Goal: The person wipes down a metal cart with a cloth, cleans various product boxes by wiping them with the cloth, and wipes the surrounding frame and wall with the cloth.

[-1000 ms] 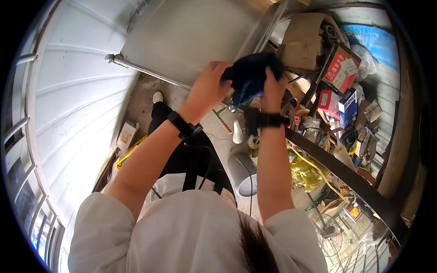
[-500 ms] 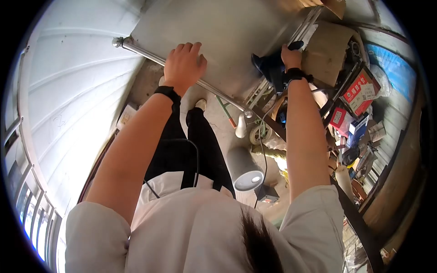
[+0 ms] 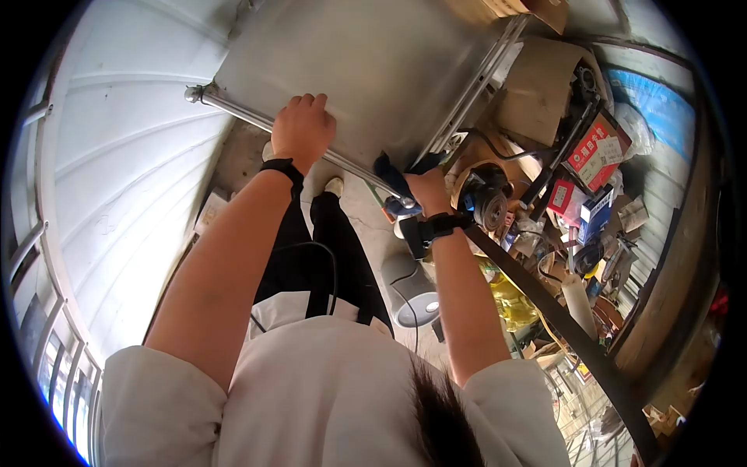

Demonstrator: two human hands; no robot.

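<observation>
A metal tabletop (image 3: 342,62) with a tubular metal rail (image 3: 249,114) along its near edge lies in front of me. My left hand (image 3: 303,128) rests on the sheet close to that rail, fingers together and laid on the surface, with nothing seen in it. At the near right corner my right hand (image 3: 426,189) is closed on a dark blue cloth (image 3: 393,175). The cloth bunches over the end of the rail and against the corner. My right palm and part of the cloth are hidden.
White corrugated panels (image 3: 148,156) rise on the left. To the right are a cardboard box (image 3: 537,89), a grinder-like machine (image 3: 486,201), a red box (image 3: 597,152) and a blue box (image 3: 595,214). A grey cylinder (image 3: 412,300) stands on the floor beside my legs.
My right hand has moved with the cloth down the right side rails to the near corner. My left hand has shifted slightly nearer, its fingers less spread.
</observation>
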